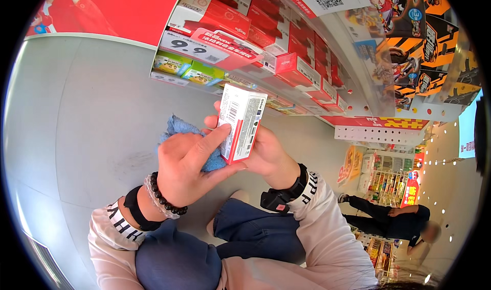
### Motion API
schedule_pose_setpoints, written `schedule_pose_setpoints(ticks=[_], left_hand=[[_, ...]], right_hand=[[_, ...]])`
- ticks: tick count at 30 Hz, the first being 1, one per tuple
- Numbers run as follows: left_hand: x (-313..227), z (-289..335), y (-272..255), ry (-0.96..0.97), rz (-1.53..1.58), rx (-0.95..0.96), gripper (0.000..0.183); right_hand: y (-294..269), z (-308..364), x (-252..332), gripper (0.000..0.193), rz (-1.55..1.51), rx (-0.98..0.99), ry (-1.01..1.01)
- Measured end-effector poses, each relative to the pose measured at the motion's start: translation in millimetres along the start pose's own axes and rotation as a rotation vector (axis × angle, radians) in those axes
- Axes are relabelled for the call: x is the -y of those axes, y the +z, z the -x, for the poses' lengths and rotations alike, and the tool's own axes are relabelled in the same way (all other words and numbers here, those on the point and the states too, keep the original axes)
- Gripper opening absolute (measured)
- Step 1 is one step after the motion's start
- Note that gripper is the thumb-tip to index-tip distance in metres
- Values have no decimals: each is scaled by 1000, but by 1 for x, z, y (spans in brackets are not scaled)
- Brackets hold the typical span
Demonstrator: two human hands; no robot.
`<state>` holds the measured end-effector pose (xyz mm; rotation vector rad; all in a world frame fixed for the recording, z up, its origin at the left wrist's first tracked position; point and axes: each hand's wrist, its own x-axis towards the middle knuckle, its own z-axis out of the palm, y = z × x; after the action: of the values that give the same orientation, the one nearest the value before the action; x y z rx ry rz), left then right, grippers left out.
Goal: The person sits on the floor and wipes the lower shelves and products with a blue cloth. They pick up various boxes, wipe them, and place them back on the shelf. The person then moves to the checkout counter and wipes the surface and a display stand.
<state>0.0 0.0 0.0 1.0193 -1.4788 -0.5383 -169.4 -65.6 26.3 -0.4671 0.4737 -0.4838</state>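
A small white and red carton (240, 121) is held up in front of the shelf, tilted, with a barcode and small print on the sides that show. My right hand (267, 149) is closed round it from behind and the right. Fingertips peek past the carton's left edge. From the left, my left hand (184, 154) grips a crumpled blue cloth (178, 128), which hangs out beneath and beside its fingers. The left index finger lies on the carton's barcode side, and the left thumb is at its lower edge. Part of the cloth is hidden behind that hand.
Above the carton, a shelf holds rows of red boxes (302, 73), with a price sign (192, 49) on its front. Green packs (202, 74) sit on a lower level. Orange and black packages (429, 50) hang at right. A person (391, 218) stands in the background. Grey floor (102, 101) stretches left.
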Motion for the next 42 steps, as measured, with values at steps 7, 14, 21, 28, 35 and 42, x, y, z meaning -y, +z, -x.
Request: schedule_pose_setpoints(ticks=[7,14,21,28,35,42], left_hand=[[1,2,-3,-5,-24,0,61],[1,2,-3,-244,277,25,51],[7,12,-1,-358,244,56,34],[8,17,3,-401,253,70,29],[11,20,4,-422,260,62,29],[13,21,3,-447,257,73,29]], right_hand=[[0,-4,-3,44,-98,35,-26],[27,11,24,55,559,-256,-265],[50,7,74,49,1621,-435,-1015],[40,-19,89,49,2090,-499,-1198],[34,-23,90,50,2030,-591,-1103],[29,-25,98,44,2148,-511,-1125]])
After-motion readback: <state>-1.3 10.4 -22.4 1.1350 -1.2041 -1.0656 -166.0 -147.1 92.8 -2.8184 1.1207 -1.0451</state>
